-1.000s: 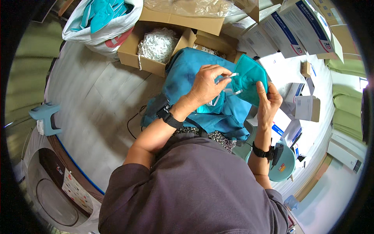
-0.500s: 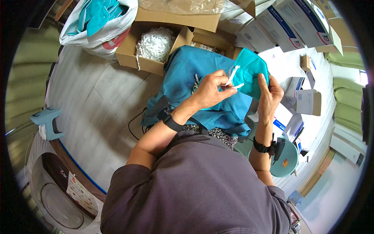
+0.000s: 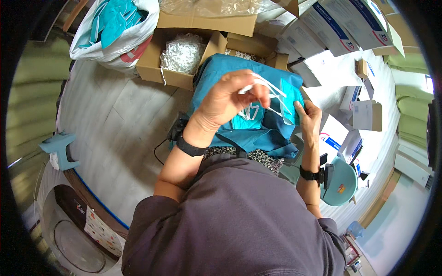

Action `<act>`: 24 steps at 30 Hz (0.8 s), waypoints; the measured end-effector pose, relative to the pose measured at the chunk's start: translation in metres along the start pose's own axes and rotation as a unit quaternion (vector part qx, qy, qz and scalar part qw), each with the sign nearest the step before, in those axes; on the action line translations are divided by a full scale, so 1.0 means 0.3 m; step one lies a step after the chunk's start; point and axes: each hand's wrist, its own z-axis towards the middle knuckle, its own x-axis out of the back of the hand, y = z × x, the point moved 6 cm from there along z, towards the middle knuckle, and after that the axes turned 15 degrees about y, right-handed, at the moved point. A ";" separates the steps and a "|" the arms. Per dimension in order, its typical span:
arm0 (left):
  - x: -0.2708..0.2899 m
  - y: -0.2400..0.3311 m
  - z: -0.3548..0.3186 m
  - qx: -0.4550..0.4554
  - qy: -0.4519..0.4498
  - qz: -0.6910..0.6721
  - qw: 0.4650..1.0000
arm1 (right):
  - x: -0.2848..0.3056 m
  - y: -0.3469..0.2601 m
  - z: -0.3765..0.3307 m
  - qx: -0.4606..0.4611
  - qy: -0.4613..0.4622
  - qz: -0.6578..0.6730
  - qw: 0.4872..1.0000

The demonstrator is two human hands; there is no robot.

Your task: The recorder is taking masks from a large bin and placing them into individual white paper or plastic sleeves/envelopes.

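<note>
Left hand (image 3: 230, 99) pinches the white elastic straps (image 3: 269, 89) up above the teal cloth pile (image 3: 239, 133), right hand (image 3: 307, 115) just beside it clamps the teal mask (image 3: 290, 99) edge, so I'd keep those loops taut and untangled.

1. This looks like a small packing workroom, perhaps inside a home.
2. Open cardboard boxes (image 3: 184, 55) with white loops, flat carton sleeves (image 3: 340, 23) and a bag of teal masks (image 3: 113, 27) lie around.
3. A washing machine (image 3: 69, 230) stands beside the work surface.
</note>
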 end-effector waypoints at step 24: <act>0.049 -0.323 -0.221 0.280 0.047 0.216 0.934 | 0.042 -0.179 -0.161 0.055 -0.145 0.036 0.987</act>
